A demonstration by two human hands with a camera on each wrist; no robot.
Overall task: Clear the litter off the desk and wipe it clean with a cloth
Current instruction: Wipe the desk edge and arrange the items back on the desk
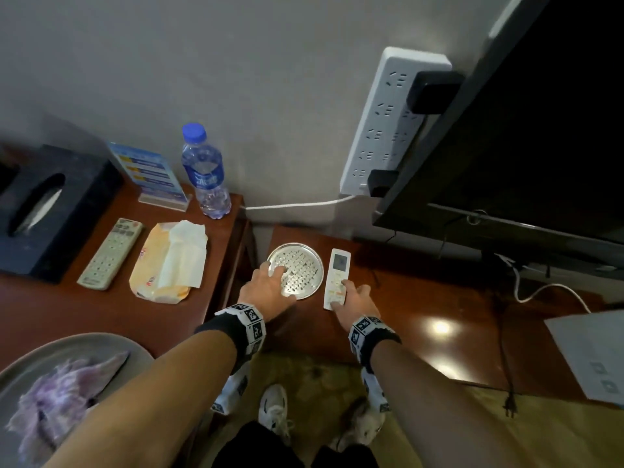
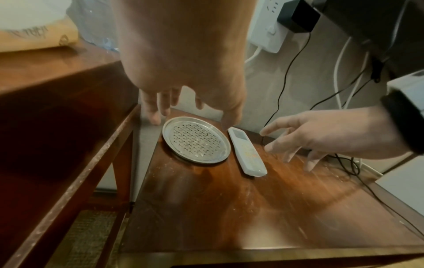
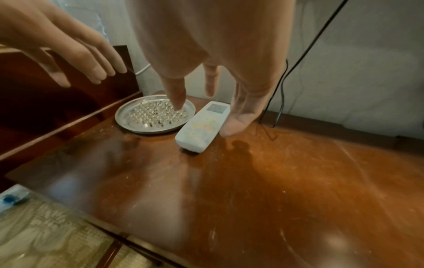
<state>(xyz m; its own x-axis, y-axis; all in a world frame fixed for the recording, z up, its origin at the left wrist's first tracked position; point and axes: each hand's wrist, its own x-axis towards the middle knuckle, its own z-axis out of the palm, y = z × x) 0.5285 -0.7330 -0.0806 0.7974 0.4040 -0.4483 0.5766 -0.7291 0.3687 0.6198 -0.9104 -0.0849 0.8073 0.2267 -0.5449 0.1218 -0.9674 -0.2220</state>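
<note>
Here, the round perforated metal tray point(image 1: 296, 270) is taken as landmark on the glossy, scratched wooden surface point(image 3: 286, 181). Above its near-left rim the left hand point(image 1: 266, 286) is held, grip wide, nothing held. Just right of the tray a slim white plastic remote point(image 1: 337, 279) lies flat; the right hand point(image 1: 354, 300) is spread over it, grip wide, contact unclear.

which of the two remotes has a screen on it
The white remote under the right hand, beside the metal tray. The grey remote by the tissue pack shows only buttons.
</note>
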